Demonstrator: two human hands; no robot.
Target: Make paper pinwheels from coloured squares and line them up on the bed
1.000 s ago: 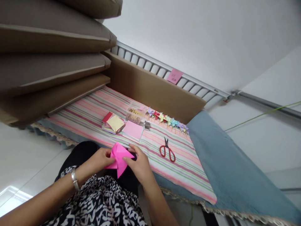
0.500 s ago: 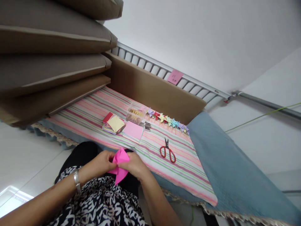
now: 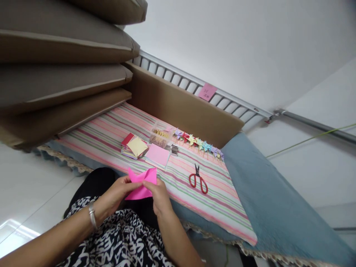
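Observation:
Both my hands hold a bright pink folded paper [image 3: 140, 182] over my lap, just in front of the striped cloth's near edge. My left hand [image 3: 116, 193] pinches its left side with fingers closed; a silver bracelet is on that wrist. My right hand [image 3: 159, 196] grips the paper's right side, thumb on top. The paper is partly folded, with pointed flaps sticking up at left and right.
On the striped cloth [image 3: 111, 129] lie a stack of coloured paper squares [image 3: 134, 146], a pink sheet [image 3: 158, 154], a clear box of sticks [image 3: 160, 135], a row of small paper pinwheels [image 3: 198, 142] and red scissors [image 3: 198, 180]. Cardboard [image 3: 180, 107] stands behind; brown cushions [image 3: 55, 70] are stacked at left.
The pink paper has been turned and refolded between my hands; its downward point is gone and it now spreads wider and flatter. My hands stayed over my lap.

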